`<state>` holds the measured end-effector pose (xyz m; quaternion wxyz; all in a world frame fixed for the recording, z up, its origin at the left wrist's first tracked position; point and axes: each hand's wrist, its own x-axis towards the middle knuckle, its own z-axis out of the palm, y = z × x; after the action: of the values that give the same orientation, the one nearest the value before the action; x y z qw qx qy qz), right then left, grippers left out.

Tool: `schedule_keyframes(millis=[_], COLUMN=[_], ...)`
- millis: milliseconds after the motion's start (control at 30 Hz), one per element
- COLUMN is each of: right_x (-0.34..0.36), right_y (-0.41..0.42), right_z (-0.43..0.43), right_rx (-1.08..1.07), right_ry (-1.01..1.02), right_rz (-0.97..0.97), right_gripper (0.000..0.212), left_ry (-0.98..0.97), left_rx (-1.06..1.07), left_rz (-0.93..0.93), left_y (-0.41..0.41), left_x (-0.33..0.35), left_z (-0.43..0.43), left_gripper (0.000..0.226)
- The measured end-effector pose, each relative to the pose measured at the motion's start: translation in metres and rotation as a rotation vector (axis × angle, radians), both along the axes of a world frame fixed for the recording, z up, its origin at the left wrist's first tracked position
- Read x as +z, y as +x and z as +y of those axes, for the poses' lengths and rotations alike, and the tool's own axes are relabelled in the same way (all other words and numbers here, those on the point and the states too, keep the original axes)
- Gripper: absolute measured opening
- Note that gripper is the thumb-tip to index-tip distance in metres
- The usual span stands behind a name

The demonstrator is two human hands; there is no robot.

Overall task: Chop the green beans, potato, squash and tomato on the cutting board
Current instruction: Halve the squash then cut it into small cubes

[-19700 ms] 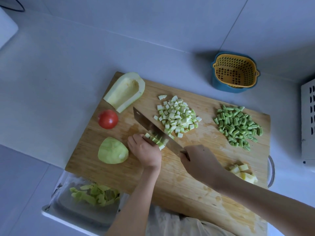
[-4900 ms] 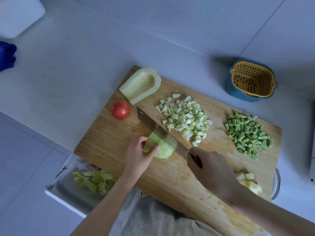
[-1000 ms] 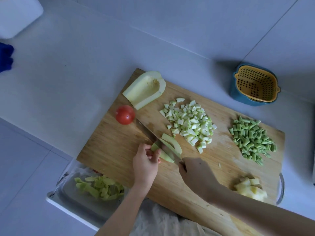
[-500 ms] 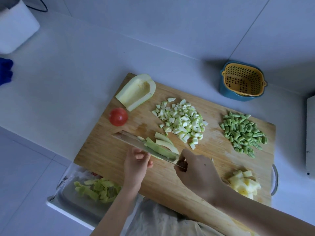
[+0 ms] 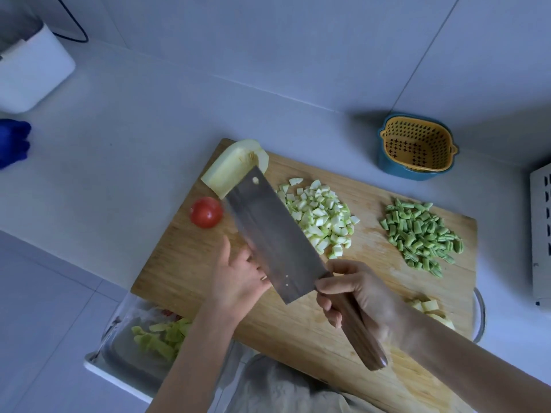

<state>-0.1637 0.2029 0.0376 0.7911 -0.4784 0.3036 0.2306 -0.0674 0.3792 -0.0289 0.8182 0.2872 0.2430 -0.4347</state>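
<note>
My right hand (image 5: pixel 357 296) grips the wooden handle of a cleaver (image 5: pixel 274 236), lifted with its broad flat side turned up above the wooden cutting board (image 5: pixel 298 332). My left hand (image 5: pixel 238 278) is spread open with its fingers against the blade's near edge. The blade hides the squash slices I was cutting. On the board lie a scooped squash half (image 5: pixel 231 166), a whole tomato (image 5: pixel 206 212), a heap of diced squash (image 5: pixel 322 216), a heap of chopped green beans (image 5: pixel 420 235) and potato pieces (image 5: pixel 429 310).
A yellow strainer in a blue bowl (image 5: pixel 416 147) stands behind the board. A tray with green peelings (image 5: pixel 158 338) sits at the counter's near edge. A white container (image 5: pixel 32 73) and a blue object (image 5: pixel 12 143) are far left; a white rack (image 5: pixel 541 231) is at right.
The cleaver has risen off the board and turned flat side up, now covering the squash slices. My left hand has opened and moved against the blade.
</note>
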Motion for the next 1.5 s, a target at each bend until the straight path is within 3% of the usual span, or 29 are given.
schedule_keyframes(millis=[133, 233, 333, 433, 567, 700, 867, 1000, 1100, 1300, 1500], right_x=[-0.004, -0.011, -0.016, -0.02, -0.021, -0.017, -0.008, -0.005, -0.005, -0.008, -0.013], right_y=[0.002, 0.0, -0.002, -0.002, -0.001, 0.0, 0.005, 0.006, 0.007, 0.006, 0.002], right_z=[-0.008, -0.011, -0.016, -0.024, -0.037, -0.05, -0.061, -0.067, -0.07, -0.076, -0.075], right_rx=[-0.044, -0.137, -0.189, -0.226, -0.274, -0.268, -0.218, -0.184, -0.181, -0.177, -0.092], right_ry=[0.303, 0.468, 0.495, 0.429, 0.351, 0.289, 0.215, 0.156, 0.138, 0.109, -0.066], right_rz=[0.077, 0.127, 0.162, 0.185, 0.192, 0.145, 0.039, -0.014, -0.028, -0.026, 0.025], right_gripper=[0.015, 0.025, 0.027, 0.017, 0.013, 0.015, 0.022, 0.024, 0.024, 0.023, 0.011], left_ry=[-0.272, -0.326, -0.258, -0.109, 0.116, 0.584, 0.989, 1.465, 1.741, 1.839, 1.724], left_rx=[-0.095, -0.092, -0.067, -0.051, -0.066, -0.264, -0.611, -0.902, -0.97, -0.973, -0.871], left_rz=[0.095, 0.147, 0.158, 0.126, 0.023, -0.143, -0.311, -0.665, -0.812, -0.77, -1.102], left_y=[-0.003, -0.007, -0.004, 0.001, 0.007, 0.01, 0.005, -0.007, -0.017, -0.009, -0.001], left_x=[0.007, 0.01, 0.009, 0.008, 0.015, 0.019, 0.012, -0.006, -0.014, -0.024, -0.033], left_z=[-0.013, -0.02, -0.022, -0.017, -0.01, -0.002, -0.005, -0.029, -0.054, -0.079, -0.038], left_gripper=[0.08, 0.083, 0.085, 0.08, 0.044, 0.035, 0.065, 0.101, 0.113, 0.119, 0.103])
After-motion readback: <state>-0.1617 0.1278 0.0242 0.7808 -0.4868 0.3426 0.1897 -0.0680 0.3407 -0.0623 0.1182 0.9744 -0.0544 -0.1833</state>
